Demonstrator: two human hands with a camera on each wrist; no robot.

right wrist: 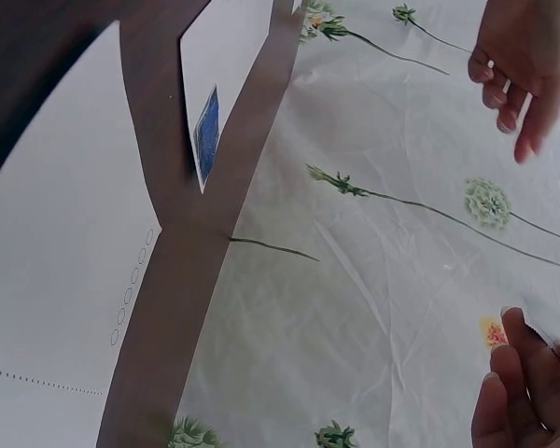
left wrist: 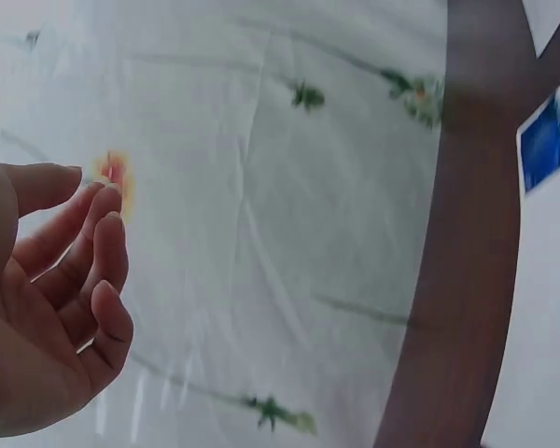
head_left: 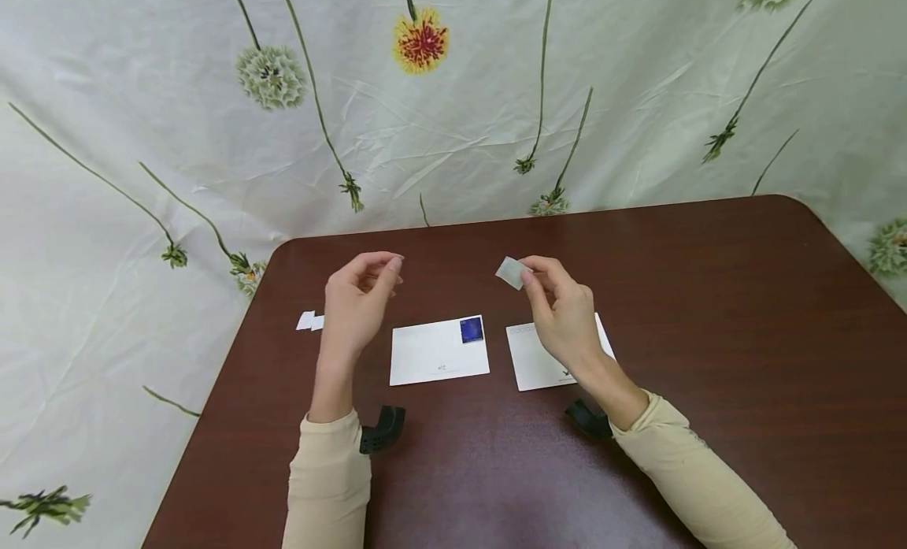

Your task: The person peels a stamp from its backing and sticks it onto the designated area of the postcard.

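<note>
Raised over the table, my right hand (head_left: 563, 305) pinches a small square stamp (head_left: 512, 272) between thumb and fingers, its pale side showing in the head view. Beneath that hand lies a white postcard (head_left: 534, 360), partly hidden by the hand and wrist. A second white card (head_left: 428, 360) lies to its left, bearing a dark blue stamp (head_left: 471, 330) in its upper right corner. My left hand (head_left: 357, 301) is held up left of this card with loosely bent fingers and nothing in them; the left wrist view shows its bare palm.
Small white paper pieces (head_left: 306, 320) lie near the table's left edge, partly behind the left hand. The dark reddish-brown table (head_left: 708, 297) extends to the right. A pale cloth with printed flowers (head_left: 460, 139) hangs behind. Black mounts (head_left: 383, 429) sit at both wrists.
</note>
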